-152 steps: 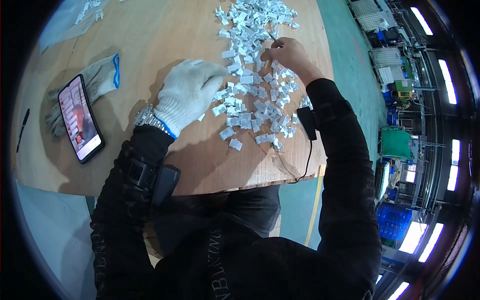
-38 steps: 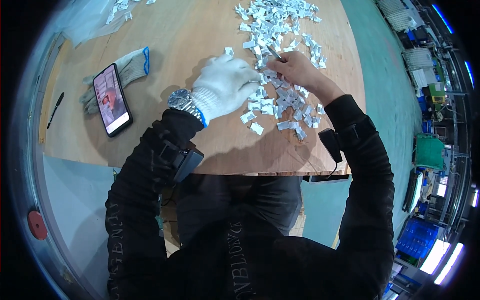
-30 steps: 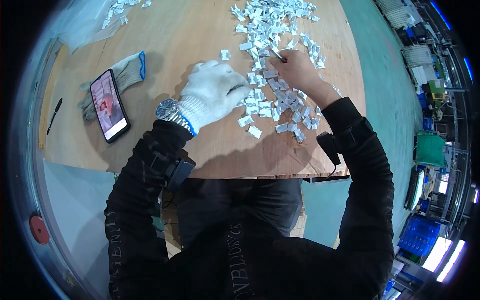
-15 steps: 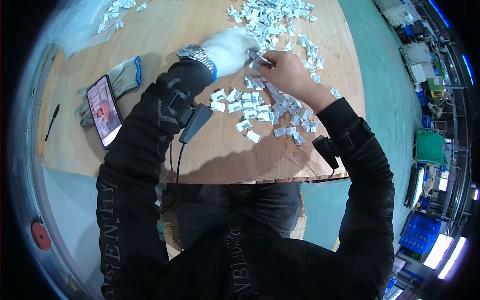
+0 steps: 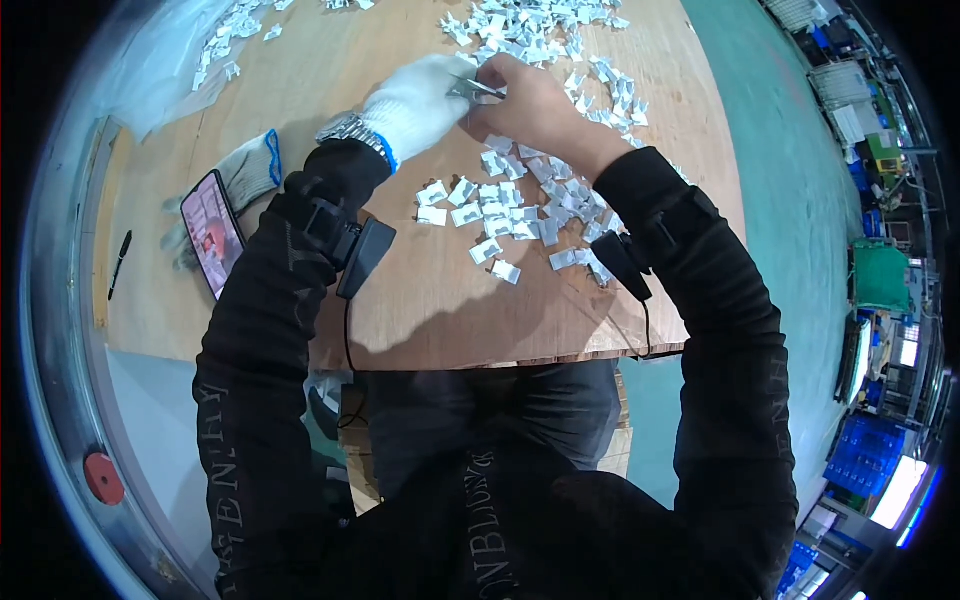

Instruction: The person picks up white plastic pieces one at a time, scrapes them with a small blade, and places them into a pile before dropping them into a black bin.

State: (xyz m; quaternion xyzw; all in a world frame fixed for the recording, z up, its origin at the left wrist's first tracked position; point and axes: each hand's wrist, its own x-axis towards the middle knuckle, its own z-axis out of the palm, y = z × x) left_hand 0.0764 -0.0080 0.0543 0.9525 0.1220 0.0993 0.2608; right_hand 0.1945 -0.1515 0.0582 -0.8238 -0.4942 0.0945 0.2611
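My left hand [image 5: 418, 102], in a white knitted glove with a blue cuff edge, is closed at the upper middle of the table. Its fingertips meet those of my bare right hand [image 5: 525, 102]. A slim, pointed metal tool [image 5: 487, 89] shows between the two hands, gripped in my right fingers; its exact kind is hard to make out. What the gloved fingers pinch is hidden. Just below the hands lie small whitish-grey folded pieces [image 5: 495, 212], several of them in loose rows. A larger heap of similar pieces [image 5: 530, 30] spreads beyond the hands.
On the left of the wooden table [image 5: 430, 310] lie a phone [image 5: 212, 235] with a lit screen, a spare glove [image 5: 250, 168] and a black pen [image 5: 120, 264]. Clear plastic sheeting [image 5: 160, 80] with more pieces covers the far left. Blue crates [image 5: 868, 452] stand beyond the green floor.
Both hands have shifted a little left and away from me, still together. The metal tool has moved along with them. The pieces on the table stay as they were.
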